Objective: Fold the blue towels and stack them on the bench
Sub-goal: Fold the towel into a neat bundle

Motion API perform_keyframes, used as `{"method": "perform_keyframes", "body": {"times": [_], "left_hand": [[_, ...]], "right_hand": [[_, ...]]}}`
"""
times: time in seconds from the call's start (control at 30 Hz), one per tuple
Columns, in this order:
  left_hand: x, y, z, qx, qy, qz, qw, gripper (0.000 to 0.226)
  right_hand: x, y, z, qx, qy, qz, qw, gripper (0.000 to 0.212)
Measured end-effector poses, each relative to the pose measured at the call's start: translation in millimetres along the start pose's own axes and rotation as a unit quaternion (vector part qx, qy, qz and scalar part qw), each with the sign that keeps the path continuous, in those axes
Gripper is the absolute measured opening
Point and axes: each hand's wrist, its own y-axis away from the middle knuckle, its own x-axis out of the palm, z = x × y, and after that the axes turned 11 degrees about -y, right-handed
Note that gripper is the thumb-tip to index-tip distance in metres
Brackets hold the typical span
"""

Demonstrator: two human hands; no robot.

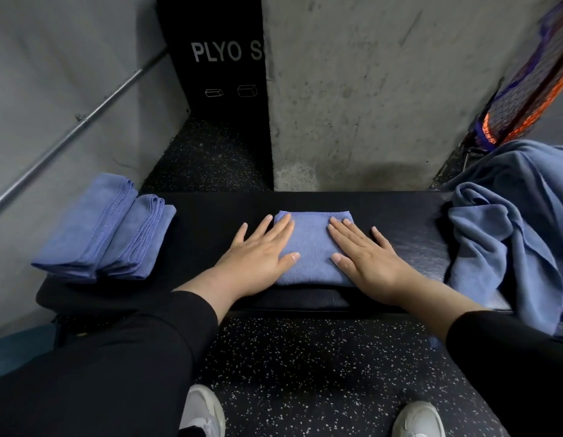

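Both of your hands lie flat on a folded blue towel [311, 247] in the middle of the black padded table [210, 222]. Your left hand [258, 250] rests on the towel's left side with fingers straight and spread, the fingertips reaching toward the far edge and the thumb lying across the cloth. Your right hand [365, 250] mirrors it on the towel's right side, fingers straight, thumb pointing inward onto the cloth. Neither grip is clenched: each is released and pressing down with an open palm, curled round nothing.

The towel under your hands is a compact rectangle, its near edge close to the table's near edge and its far edge well short of the far one.

At the table's left end sits a stack of folded towels [106, 231] (two bundles side by side, touching, their stitched edges showing). They lie partly over the left end, well apart from the towel you are pressing.

At the right end, a heap of unfolded blue towels [510, 231] is draped loosely over the table and hangs past its near edge.

Beyond the far edge stands a bare concrete pillar [384, 89], and to its left a black box [217, 58] printed with "PLYO S". A metal rail [84, 121] runs along the grey wall on the left. Netting in orange and blue [532, 89] leans at the upper right. The speckled black floor [305, 373] lies under you, with your two pale shoes [204, 411] at the bottom.
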Motion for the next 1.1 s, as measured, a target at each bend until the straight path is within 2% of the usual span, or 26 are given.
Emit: {"method": "perform_keyframes", "body": {"times": [0.07, 0.13, 0.2, 0.3, 0.4, 0.47, 0.53, 0.57, 0.67, 0.83, 1.0, 1.1], "left_hand": [[-2.9, 2.9, 3.8, -0.001, -0.015, -0.024, 1.0, 0.065], [-4.0, 7.3, 6.8, 0.014, -0.031, -0.105, 0.994, 0.056], [-5.9, 13.6, 7.5, 0.048, -0.022, -0.167, 0.984, 0.058], [-6.6, 21.5, 4.1, 0.087, -0.023, -0.139, 0.986, 0.075], [-3.7, 25.5, -1.4, 0.082, -0.056, -0.102, 0.99, 0.081], [-3.7, 27.9, -4.1, 0.074, -0.047, -0.125, 0.988, 0.063], [-5.4, 30.4, -6.4, 0.077, -0.023, -0.163, 0.983, 0.028], [-6.9, 32.3, -6.7, 0.075, -0.006, -0.167, 0.983, 0.017], [-8.1, 39.6, -1.8, 0.048, 0.066, -0.131, 0.988, 0.021], [-13.5, 48.5, 5.2, 0.013, 0.17, -0.089, 0.981, 0.033], [-23.5, 45.0, 3.0, -0.043, 0.275, -0.094, 0.956, 0.02], [-22.5, 33.9, -1.3, -0.086, 0.337, -0.123, 0.929, 0.016]], "right_hand": [[-3.5, 4.8, -6.0, -0.028, -0.045, -0.03, 0.998, 0.076], [-4.9, 12.5, -14.0, -0.075, -0.062, -0.089, 0.991, 0.066], [-2.6, 18.7, -21.1, -0.122, -0.036, -0.096, 0.987, 0.065], [0.7, 21.0, -21.4, -0.123, -0.026, -0.083, 0.989, 0.065], [-4.8, 19.6, -10.7, -0.113, -0.04, -0.129, 0.984, 0.045], [-10.8, 20.3, -0.8, -0.097, -0.038, -0.133, 0.986, 0.039], [-14.7, 24.1, 5.0, -0.087, -0.032, -0.129, 0.987, 0.039], [-16.5, 27.5, 7.8, -0.085, -0.029, -0.12, 0.989, 0.04], [-19.8, 36.7, 14.7, -0.083, -0.01, -0.072, 0.994, 0.044], [-22.3, 43.5, 30.5, -0.047, -0.093, -0.095, 0.99, 0.019], [-27.3, 33.2, 33.4, 0.028, -0.156, -0.096, 0.983, 0.024], [-22.8, 22.4, 32.1, 0.028, -0.178, -0.142, 0.973, 0.031]]}}
